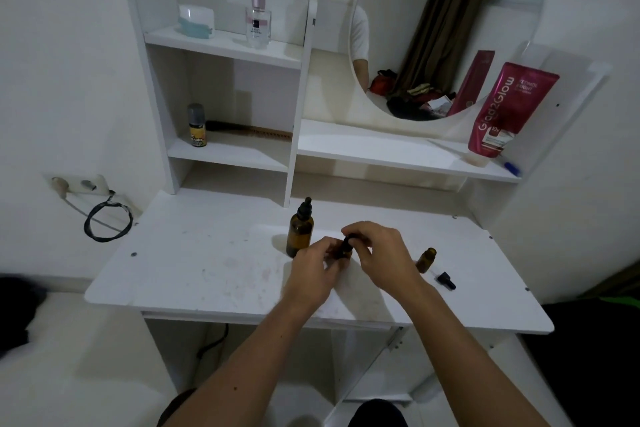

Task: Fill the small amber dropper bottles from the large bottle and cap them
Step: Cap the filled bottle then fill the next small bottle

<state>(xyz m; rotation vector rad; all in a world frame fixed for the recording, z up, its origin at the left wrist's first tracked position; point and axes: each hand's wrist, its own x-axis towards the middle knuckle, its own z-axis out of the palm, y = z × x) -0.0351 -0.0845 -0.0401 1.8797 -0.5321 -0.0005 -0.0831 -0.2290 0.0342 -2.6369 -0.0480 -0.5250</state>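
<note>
A large amber bottle (300, 229) with a black dropper cap stands upright on the white table (207, 270), just left of my hands. My left hand (313, 274) grips a small amber bottle (344, 255), mostly hidden by my fingers. My right hand (377, 253) pinches the black dropper cap (349, 242) on top of that bottle. To the right stands a second small amber bottle (426, 259), uncapped, with a loose black dropper cap (446, 280) lying beside it on the table.
A shelf unit behind holds a perfume bottle (258, 19), a white jar (197, 19), a small spray can (197, 126) and a comb (249, 130). A round mirror (446, 10) and a pink tube (509, 111) sit at right. A wall socket with cable (104, 215) is left.
</note>
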